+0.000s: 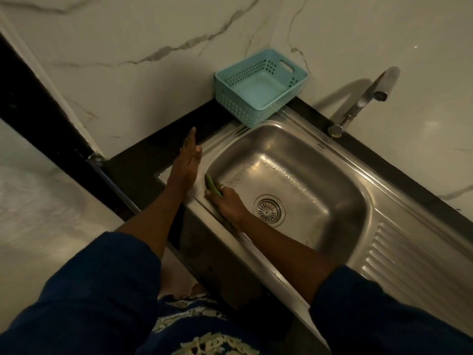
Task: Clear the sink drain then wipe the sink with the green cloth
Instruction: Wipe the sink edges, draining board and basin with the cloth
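Observation:
The steel sink (340,190) fills the middle of the head view, its round slotted drain (268,210) bare of debris. My right hand (229,202) reaches into the basin and presses the green cloth (213,185) against the left inner wall, just under the rim. Only a narrow strip of the cloth shows past my fingers. My left hand (186,163) rests flat on the sink's left rim and dark counter, fingers straight and holding nothing.
A light-blue perforated plastic basket (259,85) stands empty on the counter corner behind the sink. A chrome tap (363,98) rises at the back right. A ribbed drainboard (407,254) lies right of the basin. Marble wall runs behind.

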